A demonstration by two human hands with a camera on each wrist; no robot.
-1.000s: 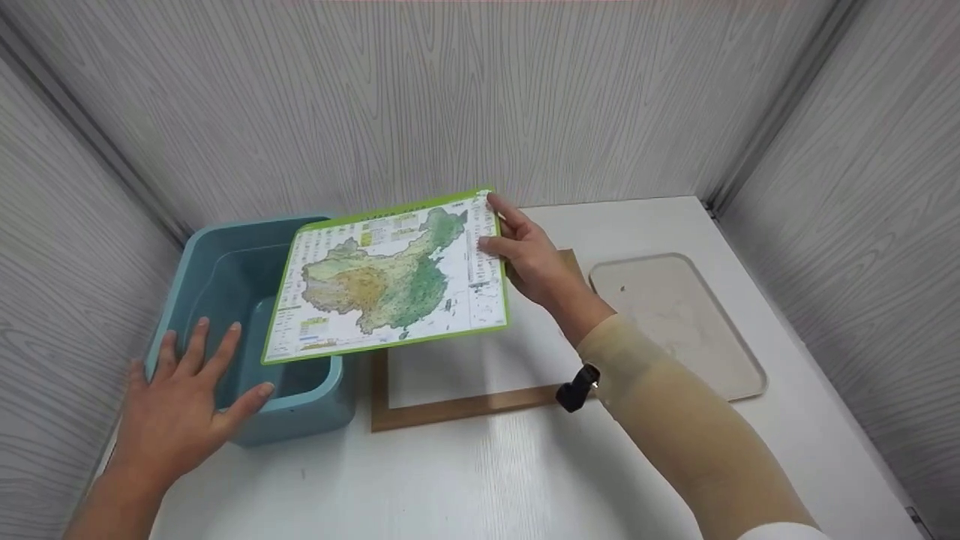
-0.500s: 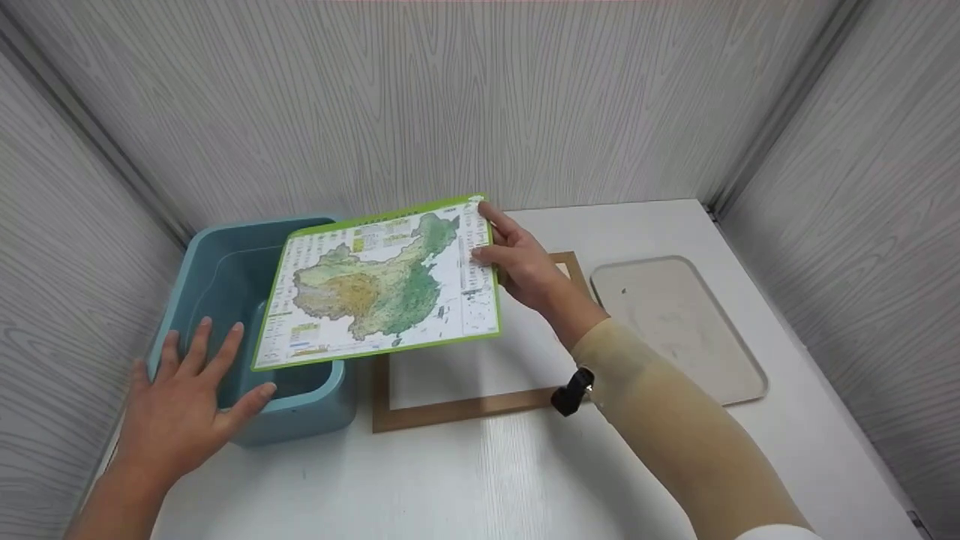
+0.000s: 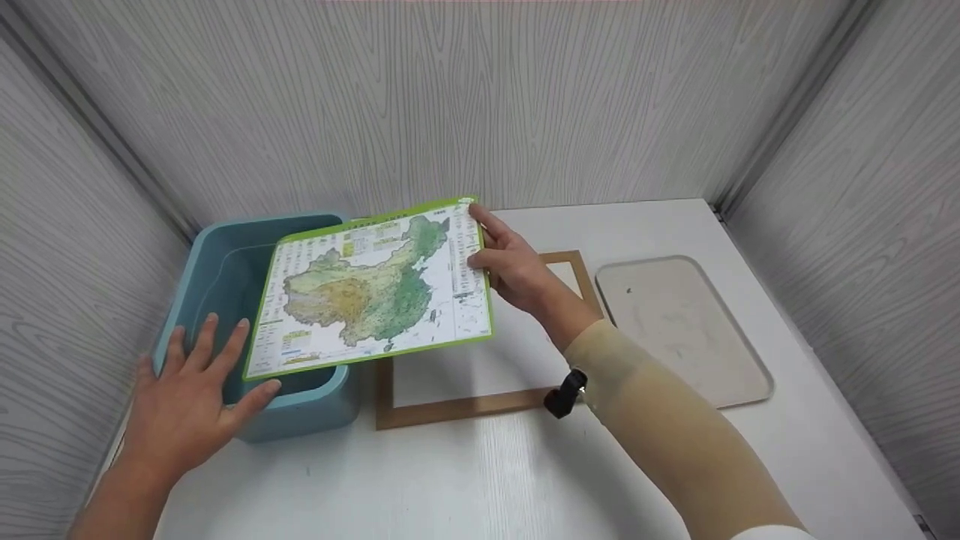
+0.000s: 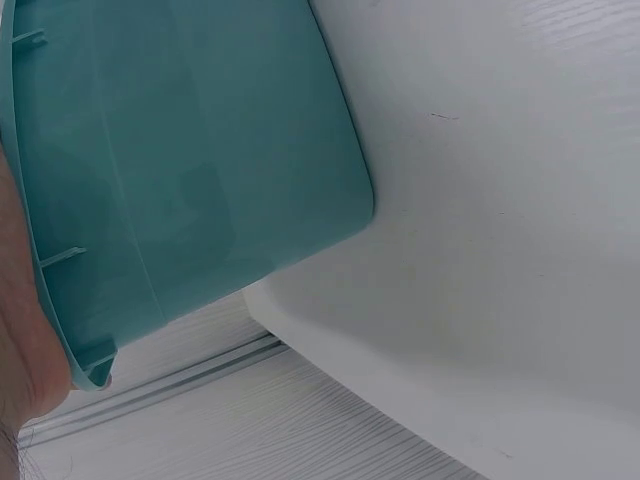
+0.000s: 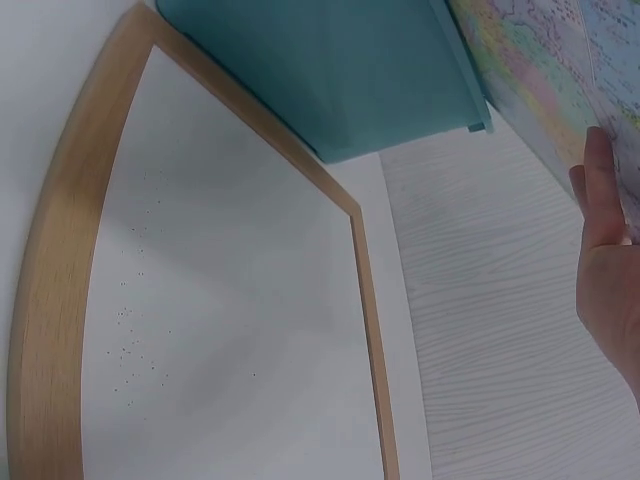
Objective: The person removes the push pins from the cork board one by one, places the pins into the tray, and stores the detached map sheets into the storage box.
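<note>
My right hand (image 3: 508,264) pinches the right edge of a green-bordered map board (image 3: 371,289) and holds it tilted in the air, partly over the teal plastic bin (image 3: 214,259). In the right wrist view the map board (image 5: 545,75) shows at the top right with my fingers (image 5: 603,215) against it. My left hand (image 3: 184,397) rests flat on the bin's front left rim, fingers straight. The bin's teal outer wall (image 4: 190,170) fills the left wrist view. A wooden frame (image 3: 457,409) with a white inside lies on the table under and right of the map.
A beige tray (image 3: 686,330) lies flat on the white table (image 3: 480,480) to the right of the frame. Grey wood-grain walls close in the back and both sides. The frame's white panel (image 5: 220,330) and wooden edge show in the right wrist view.
My right hand has carried the map board a little to the left, further over the bin. The left hand has stayed on the bin's rim.
</note>
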